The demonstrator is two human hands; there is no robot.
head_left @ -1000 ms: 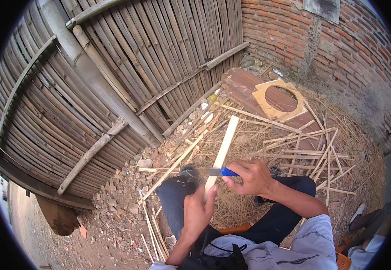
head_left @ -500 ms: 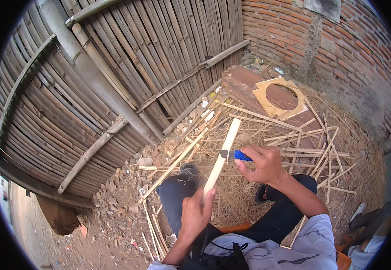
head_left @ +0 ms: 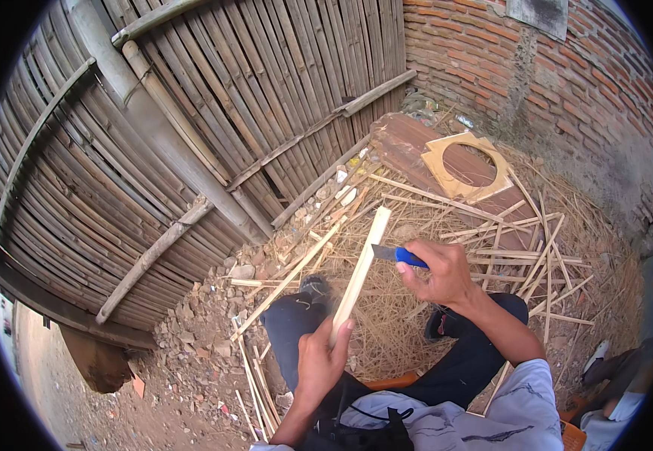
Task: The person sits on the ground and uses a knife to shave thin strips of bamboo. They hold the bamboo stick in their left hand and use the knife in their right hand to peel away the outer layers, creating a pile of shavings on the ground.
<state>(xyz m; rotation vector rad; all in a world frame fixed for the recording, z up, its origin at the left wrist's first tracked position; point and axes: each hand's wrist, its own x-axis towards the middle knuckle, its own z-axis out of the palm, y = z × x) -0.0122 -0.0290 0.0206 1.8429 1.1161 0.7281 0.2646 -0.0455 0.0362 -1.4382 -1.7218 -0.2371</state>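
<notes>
My left hand [head_left: 322, 358] is closed round the lower end of a pale, flat bamboo strip [head_left: 362, 269], which tilts up and away from me above my legs. In my right hand [head_left: 440, 272] is a utility knife [head_left: 410, 258] with a blue handle. Its grey blade points left, and the tip meets the right edge of the strip about halfway up. Loose shavings [head_left: 394, 331] cover the ground below both hands.
Cut strips [head_left: 529, 255] lie crisscrossed at the right, and more strips [head_left: 259, 383] lie by my left leg. Beyond them, a brown board [head_left: 409, 143] carries a tan panel [head_left: 437, 164] with a round hole. A bamboo wall [head_left: 213, 98] and a brick wall [head_left: 477, 60] stand behind.
The strip's upper end has shifted slightly left and down. The blade, which lay across the strip, now touches it only with its tip at the right edge.
</notes>
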